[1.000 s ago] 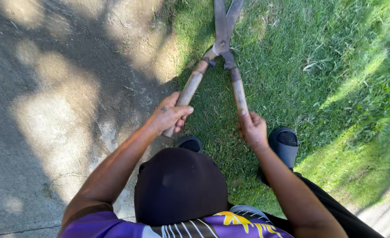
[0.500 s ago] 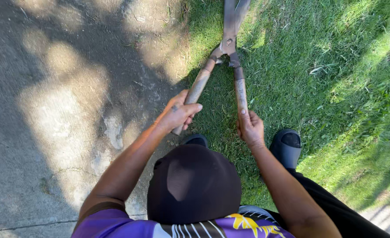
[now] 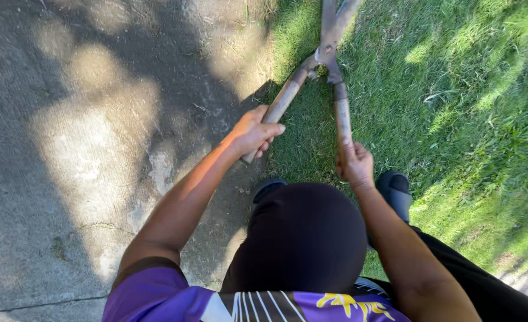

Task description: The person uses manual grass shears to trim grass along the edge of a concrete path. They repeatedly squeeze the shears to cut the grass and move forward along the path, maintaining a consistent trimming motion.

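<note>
Both hands, left hand (image 3: 253, 132) and right hand (image 3: 354, 164), fingers clamped on hedge shears (image 3: 325, 56), handles now spreading wider, blades opening over the grass edge (image 3: 288, 42).

Bright sun, dappled leaf shadows, sharp focus

The hedge shears (image 3: 326, 56) sit farther right and higher in view than a second ago, and their blades now run off the top edge. The left hand (image 3: 253, 132) is farther out from the body, so the two handles spread wider apart. The right hand (image 3: 354, 164) sits a little lower on its handle. The dark cap (image 3: 303, 235) fills more of the lower view, and more pavement (image 3: 85, 131) shows at left.
</note>
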